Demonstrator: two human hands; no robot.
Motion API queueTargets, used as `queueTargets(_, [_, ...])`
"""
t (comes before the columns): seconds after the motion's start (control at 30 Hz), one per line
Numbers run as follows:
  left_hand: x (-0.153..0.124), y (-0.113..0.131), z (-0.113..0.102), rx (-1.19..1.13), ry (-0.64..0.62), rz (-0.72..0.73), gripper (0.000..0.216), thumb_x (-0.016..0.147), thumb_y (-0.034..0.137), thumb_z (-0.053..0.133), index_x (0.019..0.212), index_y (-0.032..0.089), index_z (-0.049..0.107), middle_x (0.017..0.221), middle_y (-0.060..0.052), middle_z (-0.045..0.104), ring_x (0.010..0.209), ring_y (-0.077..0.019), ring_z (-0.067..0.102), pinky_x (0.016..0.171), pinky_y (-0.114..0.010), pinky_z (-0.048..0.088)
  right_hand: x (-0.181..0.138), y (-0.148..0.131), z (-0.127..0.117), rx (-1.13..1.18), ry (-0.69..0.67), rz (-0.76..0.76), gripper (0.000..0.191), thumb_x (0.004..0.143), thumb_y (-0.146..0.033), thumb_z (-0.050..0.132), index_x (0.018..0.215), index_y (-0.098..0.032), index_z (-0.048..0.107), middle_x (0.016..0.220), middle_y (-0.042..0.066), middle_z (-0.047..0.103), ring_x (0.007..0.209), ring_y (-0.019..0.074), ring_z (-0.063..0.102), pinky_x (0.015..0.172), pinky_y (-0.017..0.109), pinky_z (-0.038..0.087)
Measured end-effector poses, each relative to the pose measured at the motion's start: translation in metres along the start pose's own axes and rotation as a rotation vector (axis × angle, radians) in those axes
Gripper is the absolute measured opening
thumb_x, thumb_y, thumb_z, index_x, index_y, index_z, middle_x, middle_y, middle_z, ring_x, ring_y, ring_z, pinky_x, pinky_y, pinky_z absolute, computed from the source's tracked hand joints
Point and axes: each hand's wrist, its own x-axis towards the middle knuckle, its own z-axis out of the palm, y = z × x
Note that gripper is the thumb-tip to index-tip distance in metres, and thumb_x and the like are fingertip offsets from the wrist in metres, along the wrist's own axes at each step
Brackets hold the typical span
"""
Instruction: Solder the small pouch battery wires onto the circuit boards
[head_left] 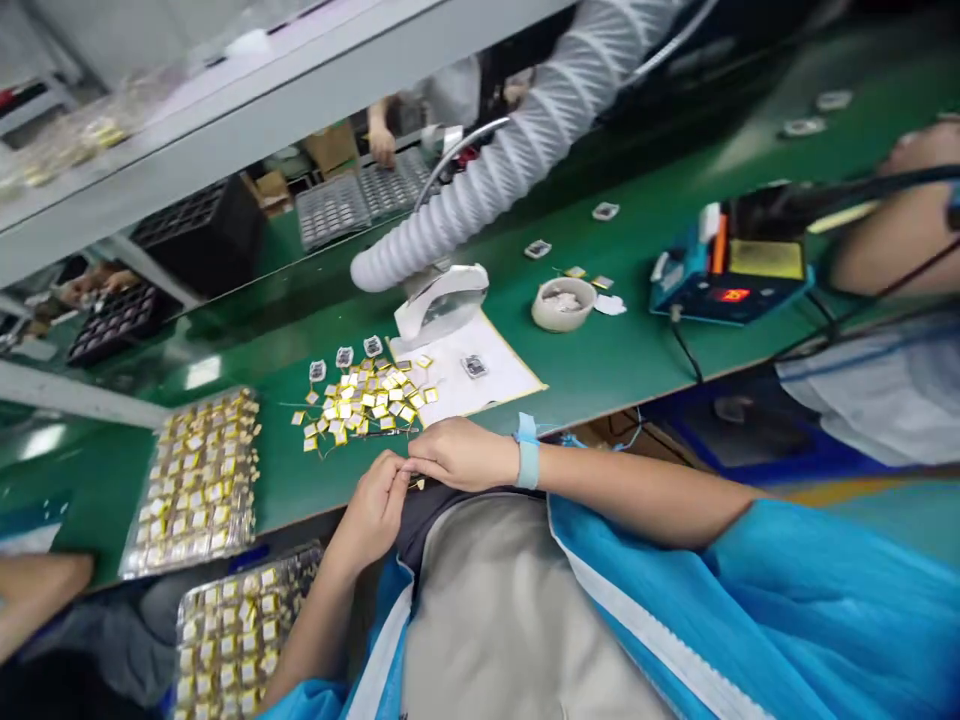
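Observation:
My left hand and my right hand meet at the table's near edge, close to my lap. Fingers of both are closed and pinched together, touching one another. A small yellowish piece peeks out beneath them; the rest of what they hold is hidden. Just beyond lies a loose heap of small silver pouch cells with yellow tape. A thin dark tool rests at the heap's near side. On the white sheet sits a small clear-cased part. A light blue band circles my right wrist.
A ribbed white hose hangs above the green table. To the right stand a round white pot and a blue soldering station. Filled cell trays are at left. Co-workers' arms show at both sides.

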Motion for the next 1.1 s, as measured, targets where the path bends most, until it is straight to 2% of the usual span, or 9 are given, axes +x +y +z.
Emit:
queueTargets(0.1, [0.029,-0.006,-0.004,0.056,-0.113,0.032,0.034,0.118,0.043,0.042,0.101,0.025,0.065,0.098,-0.006,0.068,0.092,-0.0218,0.064,0.086,-0.037,0.052,-0.006,0.017,0.004,0.032,0.105,0.064,0.053,0.114,-0.052,0.048,0.071,-0.023,0.052,0.07,0.002,0.059,0.069,0.0172,0.046,0.07,0.032,0.026])
queueTargets(0.17, [0.048,-0.01,-0.009,0.091,-0.129,0.044,0.035,0.117,0.045,0.042,0.101,0.025,0.066,0.098,-0.007,0.07,0.092,-0.0224,0.065,0.086,-0.038,0.052,-0.002,0.029,-0.001,0.063,0.167,0.102,0.054,0.115,-0.055,0.046,0.071,-0.023,0.053,0.07,0.002,0.058,0.07,0.0169,0.046,0.071,0.032,0.027])
queueTargets(0.23, [0.067,-0.015,-0.016,0.121,-0.074,0.033,0.038,0.117,0.048,0.043,0.099,0.025,0.067,0.097,-0.007,0.071,0.091,-0.0234,0.066,0.086,-0.039,0.052,0.004,0.043,-0.015,0.098,0.236,0.152,0.056,0.116,-0.057,0.042,0.072,-0.023,0.052,0.069,0.001,0.056,0.069,0.0164,0.044,0.07,0.032,0.028])
queueTargets(0.33, [0.091,-0.022,-0.027,0.123,0.097,-0.027,0.041,0.115,0.056,0.045,0.1,0.025,0.069,0.095,-0.008,0.072,0.09,-0.0251,0.067,0.084,-0.04,0.053,0.014,0.064,-0.043,0.169,0.301,0.224,0.06,0.116,-0.061,0.036,0.073,-0.023,0.051,0.065,-0.002,0.051,0.066,0.0155,0.043,0.069,0.031,0.031])
queueTargets(0.47, [0.106,-0.019,-0.025,0.029,0.195,-0.072,0.039,0.114,0.057,0.049,0.101,0.027,0.069,0.09,-0.006,0.07,0.088,-0.025,0.067,0.08,-0.039,0.052,0.025,0.078,-0.058,0.334,0.163,0.211,0.069,0.111,-0.077,0.037,0.08,-0.021,0.063,0.064,-0.002,0.058,0.063,0.0149,0.052,0.068,0.03,0.041])
queueTargets(0.6, [0.115,-0.007,-0.007,-0.03,0.129,-0.13,0.04,0.115,0.056,0.046,0.095,0.028,0.066,0.087,-0.004,0.068,0.082,-0.023,0.063,0.077,-0.039,0.05,0.03,0.078,-0.044,0.506,0.038,0.183,0.081,0.105,-0.09,0.031,0.084,-0.021,0.066,0.064,-0.002,0.062,0.06,0.015,0.059,0.064,0.029,0.048])
queueTargets(0.7, [0.123,-0.002,0.006,-0.063,0.086,-0.154,0.04,0.116,0.055,0.044,0.093,0.028,0.062,0.085,-0.004,0.066,0.079,-0.0225,0.062,0.075,-0.038,0.05,0.027,0.08,-0.035,0.577,0.053,0.197,0.077,0.107,-0.086,0.03,0.083,-0.021,0.062,0.065,-0.002,0.062,0.059,0.0144,0.059,0.061,0.028,0.048])
queueTargets(0.93, [0.142,0.005,0.027,0.069,0.046,-0.161,0.039,0.116,0.055,0.044,0.098,0.028,0.065,0.09,-0.006,0.07,0.083,-0.0233,0.066,0.079,-0.038,0.053,0.002,0.086,-0.029,0.484,0.327,0.279,0.049,0.114,-0.051,0.046,0.077,-0.022,0.058,0.074,0.002,0.066,0.073,0.0176,0.059,0.074,0.031,0.044])
queueTargets(1.1, [0.158,-0.004,0.035,0.297,0.253,-0.094,0.034,0.116,0.05,0.045,0.106,0.027,0.068,0.099,-0.009,0.074,0.092,-0.0259,0.07,0.082,-0.04,0.053,-0.027,0.099,-0.057,0.366,0.615,0.403,0.048,0.115,-0.051,0.041,0.077,-0.025,0.055,0.076,0.005,0.062,0.078,0.022,0.057,0.079,0.036,0.044])
